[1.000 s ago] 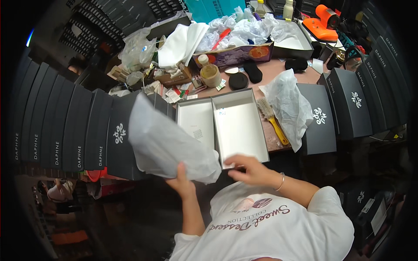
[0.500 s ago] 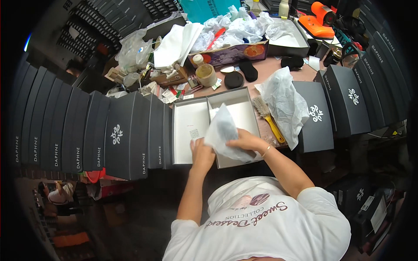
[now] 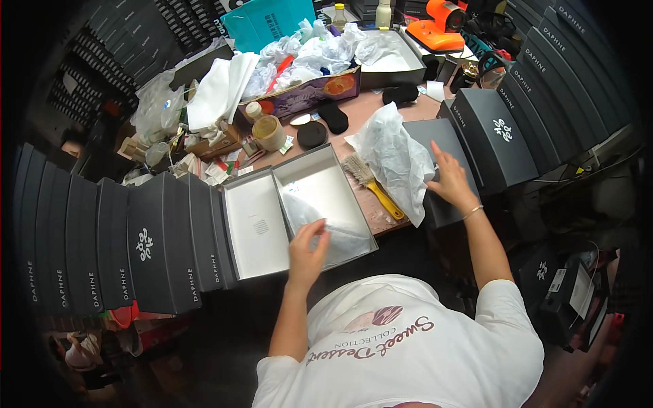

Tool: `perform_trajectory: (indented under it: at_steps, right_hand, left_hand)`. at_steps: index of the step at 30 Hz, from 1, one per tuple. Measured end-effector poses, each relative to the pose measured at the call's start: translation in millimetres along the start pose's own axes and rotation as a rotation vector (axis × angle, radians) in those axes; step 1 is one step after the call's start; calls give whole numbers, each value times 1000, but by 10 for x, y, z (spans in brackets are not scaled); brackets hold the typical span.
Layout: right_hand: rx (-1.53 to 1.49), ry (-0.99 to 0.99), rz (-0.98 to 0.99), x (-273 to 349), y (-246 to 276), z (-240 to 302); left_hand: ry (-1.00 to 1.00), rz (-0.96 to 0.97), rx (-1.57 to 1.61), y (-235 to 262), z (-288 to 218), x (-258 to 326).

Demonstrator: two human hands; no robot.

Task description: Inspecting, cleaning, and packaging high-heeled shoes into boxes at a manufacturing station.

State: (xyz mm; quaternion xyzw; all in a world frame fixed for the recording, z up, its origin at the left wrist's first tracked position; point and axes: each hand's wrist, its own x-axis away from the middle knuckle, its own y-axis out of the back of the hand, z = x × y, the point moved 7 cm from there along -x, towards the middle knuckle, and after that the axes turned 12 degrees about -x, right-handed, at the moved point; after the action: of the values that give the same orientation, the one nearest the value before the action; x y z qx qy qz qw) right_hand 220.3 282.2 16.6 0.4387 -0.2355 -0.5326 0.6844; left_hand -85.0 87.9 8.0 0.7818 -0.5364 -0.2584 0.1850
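Observation:
A tissue-wrapped bundle (image 3: 347,239) lies in the near end of an open grey shoebox (image 3: 314,166) with a white inside. Over that end hovers my left hand (image 3: 307,255), open, its fingers loosely curved and nothing in them. The second white-lined half (image 3: 248,221) of the box lies against its left side. To the right, my right hand (image 3: 452,180) is open with fingers spread, at the edge of another white tissue-wrapped bundle (image 3: 394,160) and over a closed dark grey shoebox (image 3: 435,132). What both wrappings contain is hidden.
A yellow-handled brush (image 3: 382,197) lies between the open box and the right bundle. Rows of grey shoeboxes (image 3: 160,238) stand on both sides. Behind are a jar (image 3: 269,134), black pads (image 3: 333,119), a carton of crumpled tissue (image 3: 313,88) and an orange tape dispenser (image 3: 435,37).
The wrapped bundle went from my hands into the open box. My right hand let go and moved right to the other bundle; my left stayed over the box. The view shifted.

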Motion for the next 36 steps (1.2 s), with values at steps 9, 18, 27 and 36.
perform_trajectory:
  at_steps: [9, 18, 27, 36]
  right_hand:
    - [-363, 429, -240, -1311, 232, 984]
    - [-584, 991, 331, 496, 351, 2700]
    - [-1782, -467, 854, 907, -616, 921]
    - [-581, 329, 341, 459, -645, 1775]
  left_hand:
    - [203, 176, 436, -684, 9, -609]
    - [501, 490, 1270, -777, 32, -588]
    - [292, 438, 827, -137, 439, -272]
    - [684, -260, 926, -512, 716, -519]
